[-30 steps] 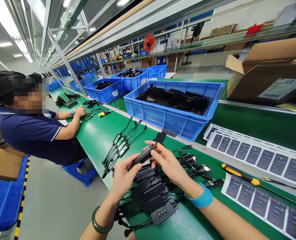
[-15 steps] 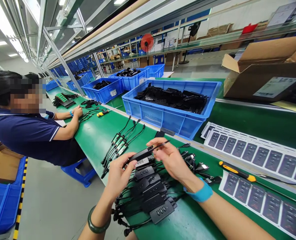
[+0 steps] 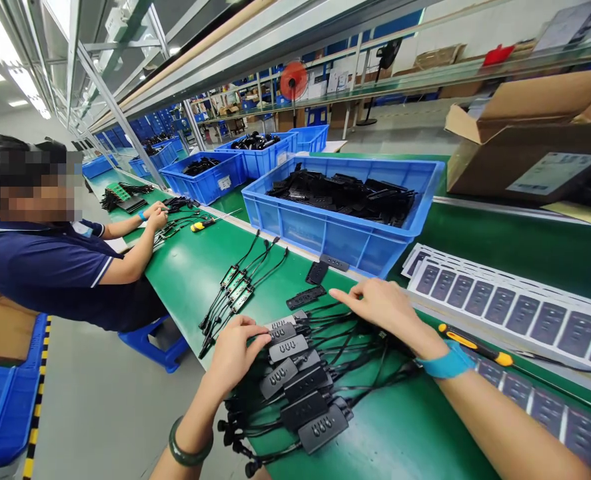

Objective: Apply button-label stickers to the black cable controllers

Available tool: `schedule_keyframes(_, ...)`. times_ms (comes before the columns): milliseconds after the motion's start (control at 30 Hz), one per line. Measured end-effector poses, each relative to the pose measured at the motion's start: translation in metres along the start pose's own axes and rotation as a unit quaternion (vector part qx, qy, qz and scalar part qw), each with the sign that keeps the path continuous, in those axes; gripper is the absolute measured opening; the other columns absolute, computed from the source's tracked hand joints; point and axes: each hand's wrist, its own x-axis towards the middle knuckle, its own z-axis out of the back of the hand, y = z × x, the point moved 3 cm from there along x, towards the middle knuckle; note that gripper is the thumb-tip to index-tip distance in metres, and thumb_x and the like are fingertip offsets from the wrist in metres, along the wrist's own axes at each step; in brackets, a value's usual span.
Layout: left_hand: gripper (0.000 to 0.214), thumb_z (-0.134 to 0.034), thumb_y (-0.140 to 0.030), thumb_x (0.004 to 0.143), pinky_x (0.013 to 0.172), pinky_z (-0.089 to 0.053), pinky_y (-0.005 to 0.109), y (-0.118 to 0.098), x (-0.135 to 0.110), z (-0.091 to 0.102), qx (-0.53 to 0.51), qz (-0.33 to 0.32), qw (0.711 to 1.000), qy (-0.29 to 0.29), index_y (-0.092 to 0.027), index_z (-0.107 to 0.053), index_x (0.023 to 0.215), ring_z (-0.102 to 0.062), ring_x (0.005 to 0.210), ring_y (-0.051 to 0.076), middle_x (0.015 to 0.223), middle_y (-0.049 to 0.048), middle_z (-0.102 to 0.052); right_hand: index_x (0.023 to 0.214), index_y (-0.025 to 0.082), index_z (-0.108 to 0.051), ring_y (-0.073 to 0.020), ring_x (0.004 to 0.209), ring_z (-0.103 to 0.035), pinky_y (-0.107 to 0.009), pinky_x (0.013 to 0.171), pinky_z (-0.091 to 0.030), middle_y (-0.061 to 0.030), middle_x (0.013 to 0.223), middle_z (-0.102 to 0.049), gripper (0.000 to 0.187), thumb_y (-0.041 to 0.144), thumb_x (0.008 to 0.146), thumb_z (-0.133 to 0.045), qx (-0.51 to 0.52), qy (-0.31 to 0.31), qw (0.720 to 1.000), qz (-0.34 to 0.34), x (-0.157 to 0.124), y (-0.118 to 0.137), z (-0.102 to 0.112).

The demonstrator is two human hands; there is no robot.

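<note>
A long green worktop (image 3: 190,267) runs down a factory line, with a blue bin (image 3: 325,240) of black parts at its far side. Near the front edge lies an overlapping row of black units (image 3: 300,383), their cables (image 3: 355,340) tangled to the right.

The left hand (image 3: 235,353) rests on the upper end of the row, its grip loose and closed on nothing. The right hand (image 3: 382,307) lies flat over the cables, its grip open and empty, fingers pointing at a loose black strip (image 3: 306,297).

The cables look knotted, so a tug on one could drag units out of the row. Some plugs sit at the edge, so a unit might slide off. The right wrist is close to the screwdriver (image 3: 480,348) and could knock it.

The right palm hides whatever lies under it. The marks on the units are too small to read. I cannot tell whether the left fingertips press or merely touch.
</note>
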Motion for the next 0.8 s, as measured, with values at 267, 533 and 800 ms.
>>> schedule_keyframes(267, 0.023, -0.062, -0.020, 0.085, 0.082, -0.050, 0.042, 0.029, 0.036, 0.002, 0.171, 0.138, 0.972, -0.088, -0.012, -0.056, 0.106, -0.062, 0.099, 0.032, 0.105, 0.0160, -0.058, 0.101, 0.020, -0.069, -0.0248, 0.092, -0.061, -0.036, 0.076, -0.043, -0.0110, 0.103, -0.067, 0.017, 0.015, 0.086, -0.063, -0.129, 0.025, 0.949, 0.288, 0.021, 0.038, -0.037)
schedule_keyframes(533, 0.027, -0.063, -0.016, 0.082, 0.081, -0.050, 0.039, 0.044, 0.036, -0.001, 0.103, 0.113, 0.984, -0.090, -0.013, -0.057, 0.109, -0.066, 0.093, 0.028, 0.100, 0.0137, -0.065, 0.094, 0.018, -0.067, -0.0234, 0.089, -0.063, -0.035, 0.076, -0.046, -0.0104, 0.094, -0.070, 0.024, 0.021, 0.098, -0.044, -0.090, 0.015, 0.955, 0.281, 0.019, 0.038, -0.041)
schedule_keyframes(800, 0.033, -0.051, -0.032, 0.092, 0.063, -0.051, 0.027, 0.017, 0.011, 0.014, -0.077, 0.045, 0.989, -0.117, -0.016, -0.056, 0.121, -0.065, 0.067, 0.016, 0.083, 0.0040, -0.067, 0.112, 0.022, -0.061, -0.0160, 0.072, -0.061, -0.030, 0.064, -0.050, -0.0062, 0.092, -0.060, 0.024, 0.028, 0.099, -0.041, 0.302, -0.031, 0.937, 0.172, -0.008, 0.067, -0.006)
